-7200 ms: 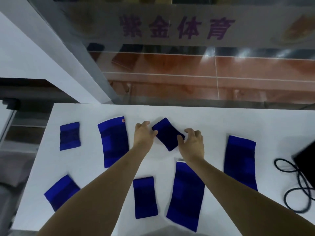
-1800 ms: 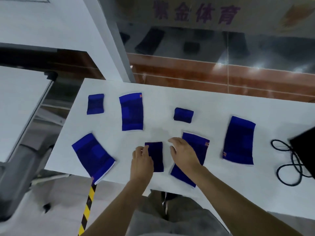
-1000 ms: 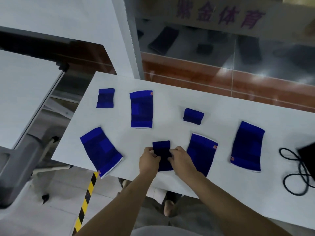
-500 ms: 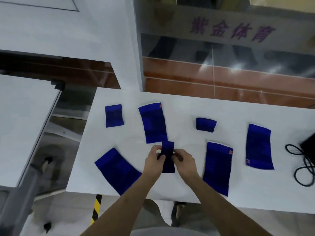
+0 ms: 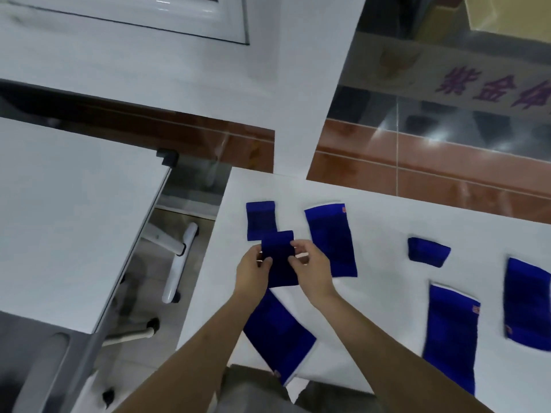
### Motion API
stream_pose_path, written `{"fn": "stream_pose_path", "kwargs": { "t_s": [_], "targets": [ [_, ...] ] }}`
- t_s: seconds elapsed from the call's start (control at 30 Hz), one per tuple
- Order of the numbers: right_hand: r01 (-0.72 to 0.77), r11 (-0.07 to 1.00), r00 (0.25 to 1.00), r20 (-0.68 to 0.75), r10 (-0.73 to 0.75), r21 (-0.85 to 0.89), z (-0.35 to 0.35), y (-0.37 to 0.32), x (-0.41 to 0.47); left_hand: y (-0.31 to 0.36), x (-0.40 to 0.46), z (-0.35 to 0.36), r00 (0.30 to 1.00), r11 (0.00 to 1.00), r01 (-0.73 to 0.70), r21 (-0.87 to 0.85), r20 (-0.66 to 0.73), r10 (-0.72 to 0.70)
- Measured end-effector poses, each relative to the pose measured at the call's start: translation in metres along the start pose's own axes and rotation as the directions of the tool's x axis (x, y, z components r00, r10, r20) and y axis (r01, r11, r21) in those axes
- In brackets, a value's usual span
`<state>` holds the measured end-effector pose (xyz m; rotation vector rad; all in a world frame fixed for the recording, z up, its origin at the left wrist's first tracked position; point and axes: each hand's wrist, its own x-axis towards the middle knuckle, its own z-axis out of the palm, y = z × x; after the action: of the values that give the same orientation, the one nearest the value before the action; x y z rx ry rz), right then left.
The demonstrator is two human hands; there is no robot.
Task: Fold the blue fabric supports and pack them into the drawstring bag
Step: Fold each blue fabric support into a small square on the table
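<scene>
The scene was dimly and evenly lit, with a cool cast. Glare was reflected off the glass panel. Edges were bent by wide-angle distortion, and motion blur softened everything.

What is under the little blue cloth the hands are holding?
The small support, held by the left hand and right hand, overlaps the near corner of another small support. White table shows around it. Whatever lies directly beneath is covered.

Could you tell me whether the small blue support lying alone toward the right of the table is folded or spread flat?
Folded: the small blue support is a short, thick bundle, while the long supports lie spread flat.
</scene>
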<state>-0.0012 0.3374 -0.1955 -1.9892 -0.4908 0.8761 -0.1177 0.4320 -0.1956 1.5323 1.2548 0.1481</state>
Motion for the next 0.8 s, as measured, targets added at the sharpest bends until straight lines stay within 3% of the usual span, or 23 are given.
{"fn": "stream_pose_path", "kwargs": {
  "t_s": [0.67,0.8],
  "targets": [
    [0.113,0.956,0.992,-0.028,-0.125,-0.27,0.059,-0.018,0.107,0.008,0.104,-0.026,0.983,0.998,0.063,0.013,-0.174,-0.06],
    [0.151,0.912,0.989,0.061,-0.138,-0.381,0.061,-0.007,0.111,0.001,0.108,-0.022,0.976,0.991,0.099,0.091,-0.205,-0.079]
  ]
}}
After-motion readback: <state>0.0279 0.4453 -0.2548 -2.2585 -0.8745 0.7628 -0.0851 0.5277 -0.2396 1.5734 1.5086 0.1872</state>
